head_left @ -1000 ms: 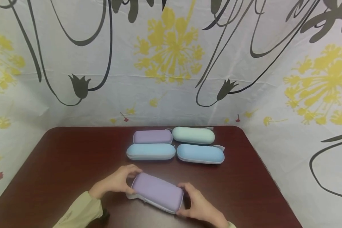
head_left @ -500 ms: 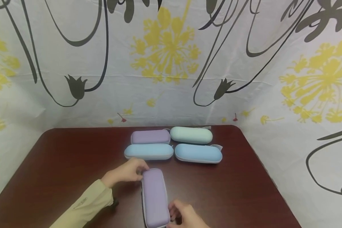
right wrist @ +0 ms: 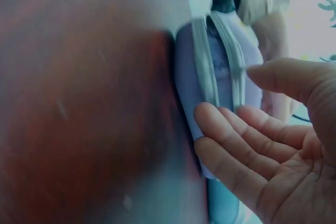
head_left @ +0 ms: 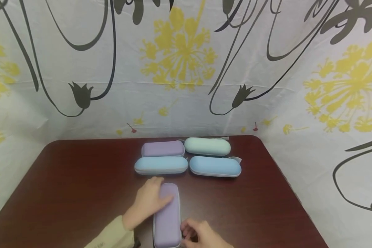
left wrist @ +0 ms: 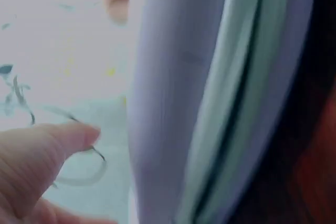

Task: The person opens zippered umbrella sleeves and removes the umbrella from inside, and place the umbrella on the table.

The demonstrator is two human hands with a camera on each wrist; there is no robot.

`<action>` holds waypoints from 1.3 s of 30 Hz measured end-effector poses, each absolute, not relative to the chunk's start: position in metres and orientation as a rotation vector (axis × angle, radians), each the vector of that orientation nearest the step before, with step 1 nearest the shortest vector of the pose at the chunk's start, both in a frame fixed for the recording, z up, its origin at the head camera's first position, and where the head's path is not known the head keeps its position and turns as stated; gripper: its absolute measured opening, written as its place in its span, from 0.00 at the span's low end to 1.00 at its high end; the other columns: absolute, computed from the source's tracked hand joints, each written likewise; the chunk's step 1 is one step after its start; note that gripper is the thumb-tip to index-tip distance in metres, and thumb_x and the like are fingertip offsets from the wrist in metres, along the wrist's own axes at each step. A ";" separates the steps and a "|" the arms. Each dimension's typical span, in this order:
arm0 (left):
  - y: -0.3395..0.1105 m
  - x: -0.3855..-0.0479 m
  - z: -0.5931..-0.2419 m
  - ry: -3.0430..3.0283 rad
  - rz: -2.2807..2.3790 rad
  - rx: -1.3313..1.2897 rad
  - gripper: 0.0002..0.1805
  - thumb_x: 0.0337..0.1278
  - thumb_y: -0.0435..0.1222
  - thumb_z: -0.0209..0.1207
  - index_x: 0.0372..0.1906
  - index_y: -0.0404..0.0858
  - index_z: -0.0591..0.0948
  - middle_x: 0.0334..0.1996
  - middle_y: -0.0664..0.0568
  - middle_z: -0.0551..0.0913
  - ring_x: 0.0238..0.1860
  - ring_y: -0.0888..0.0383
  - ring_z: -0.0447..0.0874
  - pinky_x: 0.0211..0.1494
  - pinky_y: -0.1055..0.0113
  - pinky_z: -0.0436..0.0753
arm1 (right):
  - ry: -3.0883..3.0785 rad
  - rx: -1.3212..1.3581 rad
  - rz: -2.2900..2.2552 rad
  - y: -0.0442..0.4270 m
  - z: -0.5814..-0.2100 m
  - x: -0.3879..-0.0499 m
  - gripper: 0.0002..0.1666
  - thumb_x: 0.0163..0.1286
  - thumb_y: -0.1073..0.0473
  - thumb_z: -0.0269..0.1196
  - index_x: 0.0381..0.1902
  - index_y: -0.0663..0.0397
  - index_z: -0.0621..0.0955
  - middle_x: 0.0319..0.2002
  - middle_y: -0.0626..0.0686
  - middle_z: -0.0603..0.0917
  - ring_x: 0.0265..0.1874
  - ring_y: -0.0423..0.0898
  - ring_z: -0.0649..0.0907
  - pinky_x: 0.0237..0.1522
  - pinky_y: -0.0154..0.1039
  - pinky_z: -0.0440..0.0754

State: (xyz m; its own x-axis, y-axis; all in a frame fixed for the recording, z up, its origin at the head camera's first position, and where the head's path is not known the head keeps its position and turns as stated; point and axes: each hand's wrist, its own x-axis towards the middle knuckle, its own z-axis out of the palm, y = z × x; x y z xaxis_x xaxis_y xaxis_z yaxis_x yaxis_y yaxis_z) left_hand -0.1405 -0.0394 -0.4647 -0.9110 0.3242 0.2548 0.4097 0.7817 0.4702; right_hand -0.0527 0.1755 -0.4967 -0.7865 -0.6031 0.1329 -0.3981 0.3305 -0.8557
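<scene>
A light purple zip case (head_left: 169, 220) lies lengthwise towards me on the near table. Across its far left part reaches my left hand (head_left: 145, 201), thumb over the top and fingers at the far end. In the left wrist view the thumb (left wrist: 58, 142) stands off the case (left wrist: 168, 87). My right hand (head_left: 204, 234) is at the near right edge. The right wrist view shows its fingers (right wrist: 236, 150) extended at the side of the case (right wrist: 184, 72), thumb near the zip; a dark gap runs between the zip's two tracks. Whether they touch a zip pull, I cannot tell.
On the dark red table (head_left: 80, 179), behind the near case, are another purple case (head_left: 162, 148), a mint case (head_left: 207, 146), a light blue case (head_left: 161, 165) and a bluer one (head_left: 215, 166). A patterned cloth (head_left: 161, 96) hangs behind.
The near purple case has turned from slanting crosswise to pointing towards me. My left hand has shifted over its top; my right hand has moved nearer to me along with the case's end.
</scene>
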 end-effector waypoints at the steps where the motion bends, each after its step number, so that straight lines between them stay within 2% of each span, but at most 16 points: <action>1: -0.034 -0.134 -0.464 -2.833 -0.744 -0.529 0.39 0.36 0.54 0.68 0.47 0.27 0.77 0.40 0.40 0.79 0.40 0.45 0.79 0.31 0.53 0.81 | 2.424 -0.937 -1.427 0.176 -0.496 -0.054 0.08 0.61 0.67 0.62 0.39 0.58 0.76 0.28 0.48 0.81 0.28 0.30 0.78 0.27 0.26 0.78; 3: -0.024 -0.123 -0.465 -2.872 -0.638 -0.465 0.51 0.28 0.62 0.68 0.52 0.25 0.72 0.43 0.37 0.76 0.42 0.43 0.77 0.27 0.53 0.80 | 2.503 -0.943 -1.416 0.177 -0.495 -0.057 0.06 0.61 0.69 0.61 0.37 0.59 0.77 0.27 0.46 0.81 0.27 0.30 0.78 0.26 0.26 0.78; 5: -0.017 -0.116 -0.467 -2.901 -0.570 -0.439 0.57 0.22 0.64 0.69 0.55 0.24 0.69 0.46 0.34 0.73 0.43 0.41 0.76 0.25 0.54 0.80 | 2.582 -0.917 -1.428 0.176 -0.495 -0.060 0.05 0.60 0.70 0.61 0.35 0.59 0.77 0.26 0.45 0.81 0.26 0.29 0.77 0.25 0.25 0.77; 11: -0.016 -0.111 -0.466 -2.973 -0.698 -0.408 0.55 0.16 0.54 0.73 0.54 0.23 0.67 0.53 0.32 0.66 0.47 0.37 0.73 0.25 0.52 0.80 | 2.714 -0.930 -1.462 0.174 -0.497 -0.064 0.06 0.60 0.66 0.65 0.34 0.61 0.78 0.26 0.46 0.81 0.25 0.30 0.78 0.25 0.25 0.77; 15: -0.028 -0.113 -0.462 -3.018 -0.922 -0.344 0.57 0.14 0.50 0.73 0.59 0.23 0.65 0.53 0.34 0.65 0.43 0.41 0.74 0.29 0.52 0.80 | 2.771 -0.917 -1.480 0.171 -0.498 -0.066 0.07 0.58 0.66 0.66 0.33 0.61 0.79 0.27 0.48 0.81 0.25 0.31 0.79 0.25 0.25 0.77; 18: -0.042 -0.114 -0.460 -3.025 -1.130 -0.328 0.56 0.17 0.46 0.72 0.61 0.24 0.64 0.48 0.36 0.67 0.39 0.46 0.74 0.32 0.55 0.79 | 2.863 -0.901 -1.477 0.166 -0.498 -0.067 0.10 0.54 0.67 0.68 0.34 0.62 0.79 0.27 0.48 0.80 0.25 0.34 0.78 0.26 0.26 0.78; 22: -0.063 -0.113 -0.461 -2.985 -1.536 -0.263 0.50 0.27 0.41 0.71 0.61 0.22 0.63 0.43 0.37 0.74 0.38 0.49 0.77 0.35 0.56 0.81 | 2.967 -0.844 -1.482 0.156 -0.494 -0.067 0.16 0.49 0.66 0.71 0.36 0.63 0.79 0.27 0.49 0.77 0.25 0.39 0.78 0.26 0.28 0.78; 26: -0.082 -0.110 -0.465 -2.873 -2.021 -0.112 0.42 0.38 0.34 0.67 0.59 0.19 0.61 0.41 0.36 0.76 0.35 0.50 0.80 0.33 0.55 0.83 | 2.985 -0.751 -1.459 0.141 -0.487 -0.070 0.20 0.51 0.60 0.71 0.39 0.65 0.78 0.28 0.50 0.76 0.25 0.41 0.77 0.25 0.30 0.78; 28: -0.090 -0.109 -0.469 -2.800 -2.220 -0.071 0.40 0.43 0.32 0.65 0.59 0.18 0.60 0.43 0.34 0.75 0.36 0.50 0.80 0.33 0.54 0.83 | 3.017 -0.710 -1.380 0.133 -0.484 -0.072 0.24 0.52 0.56 0.71 0.42 0.66 0.77 0.30 0.52 0.77 0.27 0.43 0.78 0.27 0.32 0.78; 33: -0.103 -0.107 -0.479 -2.698 -2.499 -0.076 0.38 0.50 0.35 0.60 0.59 0.13 0.58 0.46 0.34 0.76 0.40 0.50 0.80 0.41 0.53 0.82 | 3.063 -0.611 -1.160 0.114 -0.480 -0.076 0.34 0.50 0.50 0.71 0.48 0.68 0.75 0.36 0.56 0.77 0.32 0.46 0.77 0.31 0.38 0.79; 39: -0.109 -0.105 -0.485 -2.706 -2.568 -0.078 0.39 0.52 0.39 0.58 0.58 0.13 0.59 0.43 0.38 0.77 0.39 0.51 0.80 0.43 0.51 0.81 | 3.076 -0.467 -0.971 0.093 -0.478 -0.080 0.37 0.46 0.51 0.71 0.49 0.70 0.73 0.33 0.55 0.74 0.28 0.45 0.76 0.27 0.39 0.78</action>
